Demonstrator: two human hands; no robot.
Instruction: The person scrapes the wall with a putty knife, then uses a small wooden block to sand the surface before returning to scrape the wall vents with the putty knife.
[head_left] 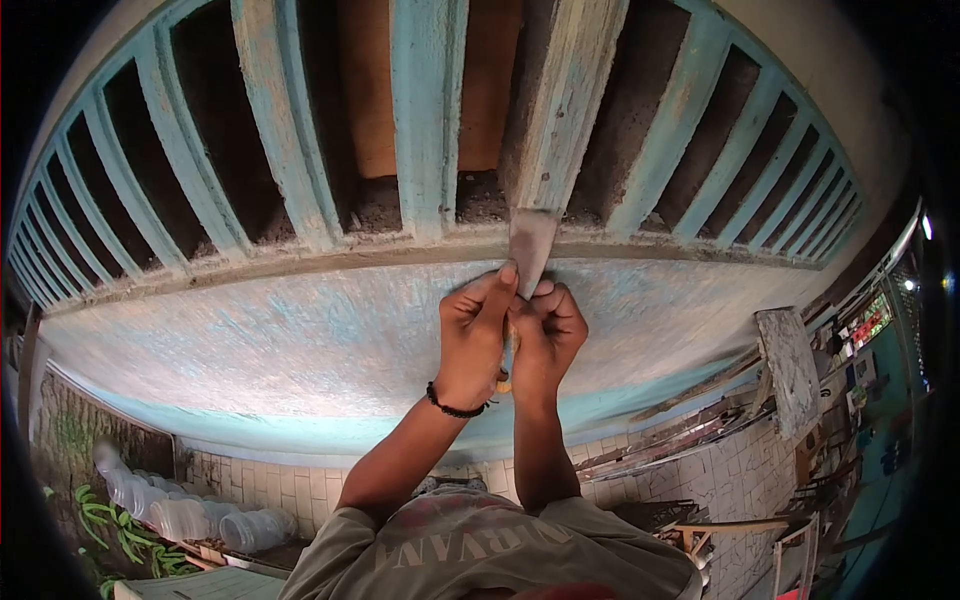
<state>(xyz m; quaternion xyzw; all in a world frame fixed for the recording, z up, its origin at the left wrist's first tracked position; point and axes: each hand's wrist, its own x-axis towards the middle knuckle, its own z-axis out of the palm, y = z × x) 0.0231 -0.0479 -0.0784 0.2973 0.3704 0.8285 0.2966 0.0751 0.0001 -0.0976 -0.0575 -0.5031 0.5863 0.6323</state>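
Note:
Both my hands are together at the middle of the view, closed on a scraper with a flat, wide grey blade. My left hand, with a dark beaded bracelet at the wrist, has its thumb on the lower blade. Beside it, my right hand wraps the tool from the other side. The blade's wide edge rests at the foot of a worn wooden slat with peeling blue paint. Most of the handle is hidden by my hands; a yellowish end shows below them.
Blue slats stand in a row above a ledge. Below is a wall with patchy blue paint. Clear plastic containers and green plants lie lower left. A worn board and wooden pieces are at the right.

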